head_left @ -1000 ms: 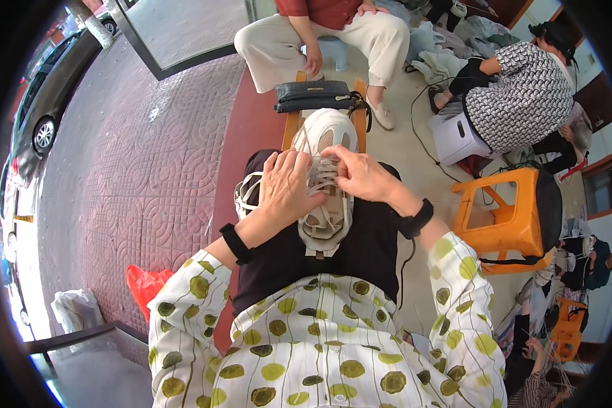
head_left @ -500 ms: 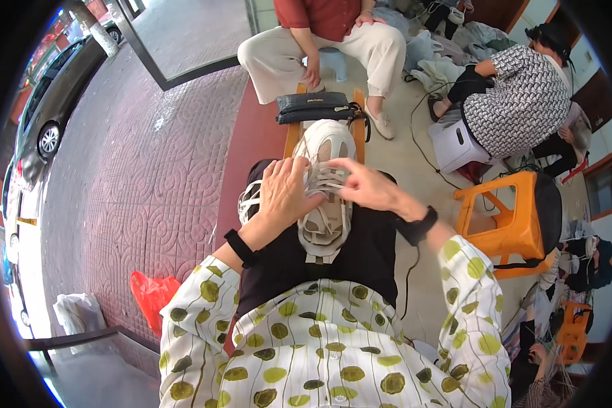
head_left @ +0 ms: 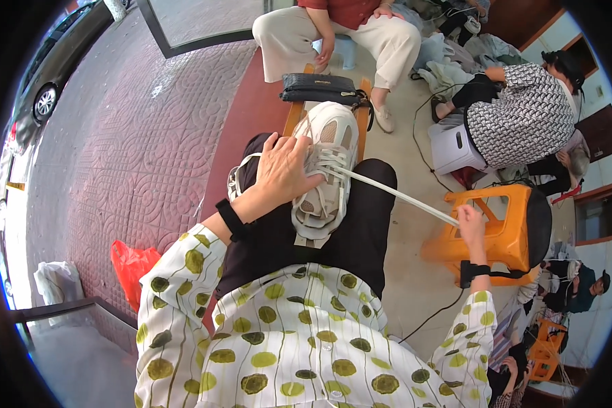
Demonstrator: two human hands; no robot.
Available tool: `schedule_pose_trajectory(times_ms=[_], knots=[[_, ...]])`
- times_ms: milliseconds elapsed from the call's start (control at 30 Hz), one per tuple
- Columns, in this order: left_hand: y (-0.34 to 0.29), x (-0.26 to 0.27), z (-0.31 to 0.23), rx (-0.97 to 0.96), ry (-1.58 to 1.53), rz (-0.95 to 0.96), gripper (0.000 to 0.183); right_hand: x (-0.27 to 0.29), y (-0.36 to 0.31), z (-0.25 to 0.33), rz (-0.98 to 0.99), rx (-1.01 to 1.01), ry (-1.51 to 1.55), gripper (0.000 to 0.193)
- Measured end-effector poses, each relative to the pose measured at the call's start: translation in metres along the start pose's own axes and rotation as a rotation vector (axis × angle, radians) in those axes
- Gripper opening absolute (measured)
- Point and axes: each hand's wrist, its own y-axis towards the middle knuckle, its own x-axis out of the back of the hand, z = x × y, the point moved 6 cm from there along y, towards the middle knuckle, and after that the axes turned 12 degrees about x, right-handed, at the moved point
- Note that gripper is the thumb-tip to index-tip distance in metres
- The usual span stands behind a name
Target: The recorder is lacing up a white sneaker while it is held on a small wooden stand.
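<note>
- Left hand (head_left: 282, 170) lies flat, fingers spread, pressing on the white sneaker (head_left: 323, 173) — no grasp, only downward contact.
- Sneaker rests on the person's lap, toe pointing away, near a wooden stool (head_left: 294, 117).
- Right hand (head_left: 470, 223) is closed on the white lace (head_left: 401, 196), drawn taut out to the right over an orange stool (head_left: 506, 234).

left hand (head_left: 283, 170) steadying sneaker (head_left: 324, 170), right hand (head_left: 470, 222) pulling lace (head_left: 401, 196)
</note>
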Motion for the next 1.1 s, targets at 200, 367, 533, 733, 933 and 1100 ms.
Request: schedule_pose_trajectory(times_ms=[200, 367, 533, 733, 933, 1100], knots=[[0.000, -0.007, 0.008, -0.069, 0.029, 0.036, 0.068, -0.014, -0.016, -0.005, -0.052, -0.073, -0.268, 0.025], [0.010, -0.009, 0.003, -0.100, -0.023, 0.063, 0.068, 0.023, -0.029, -0.038, -0.321, -0.161, -0.011, 0.024], [0.001, -0.007, 0.015, -0.073, -0.019, 0.069, 0.067, 0.065, -0.002, 0.063, -0.370, -0.297, 1.204, 0.030], [0.003, -0.009, 0.011, -0.065, -0.034, 0.072, 0.067, 0.108, 0.003, 0.102, -0.165, 0.139, -0.494, 0.028], [0.004, -0.007, 0.011, -0.064, -0.033, 0.065, 0.068, 0.064, -0.007, 0.078, 0.175, 0.037, -0.228, 0.028], [0.003, -0.010, 0.012, -0.066, -0.015, 0.075, 0.070, -0.045, 0.033, 0.164, 0.172, 0.142, 0.370, 0.030]])
